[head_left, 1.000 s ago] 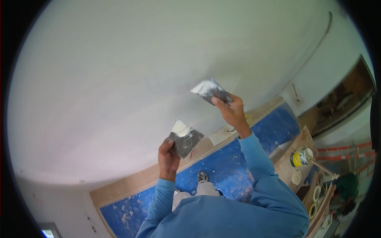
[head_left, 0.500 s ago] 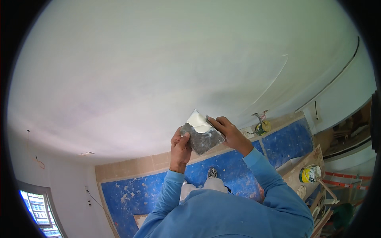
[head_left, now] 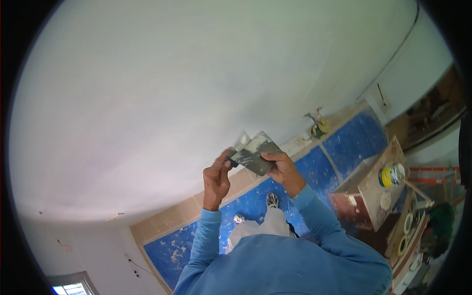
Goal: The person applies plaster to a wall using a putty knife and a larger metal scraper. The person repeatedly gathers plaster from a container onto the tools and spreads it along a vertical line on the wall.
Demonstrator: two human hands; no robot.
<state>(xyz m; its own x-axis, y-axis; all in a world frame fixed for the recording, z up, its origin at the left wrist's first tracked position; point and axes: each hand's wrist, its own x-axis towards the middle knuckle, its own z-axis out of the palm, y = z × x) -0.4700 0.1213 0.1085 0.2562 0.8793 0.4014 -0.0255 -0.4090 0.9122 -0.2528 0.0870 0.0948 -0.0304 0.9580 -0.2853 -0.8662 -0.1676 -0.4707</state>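
Note:
Both hands are raised in front of the white wall (head_left: 196, 83), close together. My right hand (head_left: 287, 174) is closed on a flat grey square scraper (head_left: 255, 160), its thumb on the face. White filling compound (head_left: 257, 143) is smeared over the scraper's upper part. My left hand (head_left: 216, 183) is closed in a pinch on a second scraper (head_left: 241, 143), whose dark edge shows at the fingertips. A white lump sits on that second scraper, blurred by motion. The two scrapers overlap or touch; part of the left one is hidden behind the right one.
Spattered blue sheeting (head_left: 265, 192) covers the floor along the wall. A yellow-green can (head_left: 321, 129) stands by the wall. To the right, a white-and-yellow bucket (head_left: 391, 175) sits on a wooden board (head_left: 377, 196), near tape rolls (head_left: 408, 223) and a red ladder (head_left: 435, 175).
The left hand's scraper has swung behind the right hand's, which now shows its broad face in front. My right thumb has moved onto that face. The view has tilted and shifted.

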